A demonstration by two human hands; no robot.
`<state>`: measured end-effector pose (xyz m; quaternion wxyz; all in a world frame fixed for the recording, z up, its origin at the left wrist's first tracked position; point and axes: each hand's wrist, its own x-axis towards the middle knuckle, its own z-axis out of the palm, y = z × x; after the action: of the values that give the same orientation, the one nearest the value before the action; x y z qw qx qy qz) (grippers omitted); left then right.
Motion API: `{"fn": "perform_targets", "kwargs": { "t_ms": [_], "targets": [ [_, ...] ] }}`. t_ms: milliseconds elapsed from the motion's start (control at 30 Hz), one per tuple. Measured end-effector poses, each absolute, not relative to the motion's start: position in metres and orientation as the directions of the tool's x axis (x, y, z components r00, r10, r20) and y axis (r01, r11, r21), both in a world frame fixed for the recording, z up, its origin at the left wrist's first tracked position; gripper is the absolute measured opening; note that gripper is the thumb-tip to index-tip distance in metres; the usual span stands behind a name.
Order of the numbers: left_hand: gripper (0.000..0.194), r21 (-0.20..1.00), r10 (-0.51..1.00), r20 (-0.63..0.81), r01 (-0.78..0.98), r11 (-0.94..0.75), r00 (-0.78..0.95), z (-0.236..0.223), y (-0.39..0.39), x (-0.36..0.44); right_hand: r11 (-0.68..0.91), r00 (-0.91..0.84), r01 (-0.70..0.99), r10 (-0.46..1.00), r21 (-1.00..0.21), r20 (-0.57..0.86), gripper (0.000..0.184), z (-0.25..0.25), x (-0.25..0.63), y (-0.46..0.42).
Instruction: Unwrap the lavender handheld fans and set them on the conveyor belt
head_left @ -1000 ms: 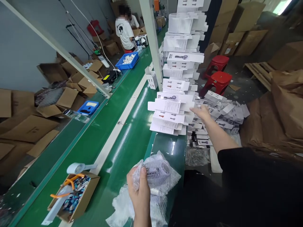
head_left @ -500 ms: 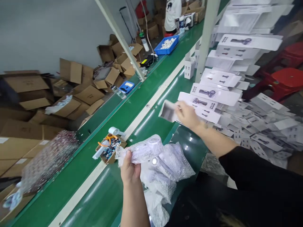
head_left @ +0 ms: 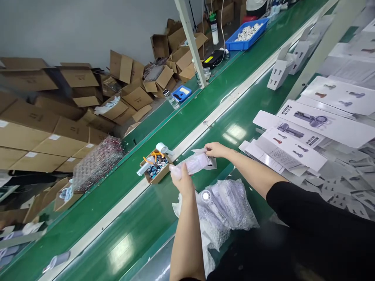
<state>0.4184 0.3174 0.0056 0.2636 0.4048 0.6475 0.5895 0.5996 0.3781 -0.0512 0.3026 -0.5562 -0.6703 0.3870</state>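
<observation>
My left hand (head_left: 183,181) is closed around one end of a handheld fan (head_left: 195,163) in bubble wrap, pale lilac through the plastic. The fan's other end is at the mouth of a small white carton (head_left: 212,164). My right hand (head_left: 217,150) pinches that carton at its top edge, with a flap sticking out to the left. How far the fan reaches inside is hidden. Below my hands lies a pile of more bubble-wrapped fans (head_left: 225,205), beside a bare fan (head_left: 206,196) with a round, bright head.
Stacks of white printed cartons (head_left: 310,121) rise at the right. An open brown box (head_left: 158,171) of small coloured pieces, with orange-handled pliers and a tape roll (head_left: 161,147), stands on the green conveyor belt (head_left: 140,218). Further off are a blue tray (head_left: 238,46) and a post (head_left: 190,43).
My right hand has brought the carton left and down to the wrapped fan. The fan's far end now meets the carton's mouth. The view has turned, shifting the surroundings.
</observation>
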Motion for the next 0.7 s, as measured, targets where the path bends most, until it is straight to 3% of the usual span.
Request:
{"fn": "perform_targets", "kwargs": {
  "t_ms": [100,167,267,367,433,500,600,700],
  "targets": [
    [0.039,0.781,0.867,0.38,0.613,-0.115,-0.322,0.005,0.314,0.436,0.084,-0.228,0.523,0.973,-0.848,-0.044,0.011,-0.043,0.599,0.38],
    [0.037,0.625,0.931,0.338,0.772,-0.11,-0.141,0.001,0.318,0.449,0.101,-0.248,0.538,0.968,-0.837,-0.042,0.01,-0.037,0.598,0.378],
    [0.042,0.461,0.988,0.149,0.88,-0.114,0.049,0.0,0.324,0.462,0.126,-0.248,0.579,0.968,-0.806,-0.027,0.009,-0.031,0.602,0.376],
    [0.049,0.32,0.954,0.21,0.906,-0.276,0.216,0.007,0.311,0.466,0.138,-0.223,0.613,0.975,-0.778,-0.003,0.012,-0.029,0.615,0.384],
    [0.04,0.246,0.916,0.19,0.886,-0.394,0.354,0.007,0.287,0.466,0.152,-0.213,0.646,0.977,-0.748,0.015,0.012,-0.03,0.625,0.399],
    [0.037,0.231,0.86,-0.013,0.838,-0.494,0.51,-0.001,0.253,0.467,0.156,-0.217,0.685,0.976,-0.712,0.004,0.011,-0.031,0.633,0.417],
    [0.042,0.196,0.647,-0.414,0.757,-0.623,0.64,-0.029,0.197,0.466,0.112,-0.206,0.719,0.977,-0.686,-0.056,0.016,-0.024,0.636,0.44],
    [0.039,0.062,0.438,-0.583,0.575,-0.816,0.684,-0.058,0.164,0.46,0.075,-0.129,0.705,0.991,-0.705,-0.023,0.035,-0.001,0.636,0.428]
  ]
}}
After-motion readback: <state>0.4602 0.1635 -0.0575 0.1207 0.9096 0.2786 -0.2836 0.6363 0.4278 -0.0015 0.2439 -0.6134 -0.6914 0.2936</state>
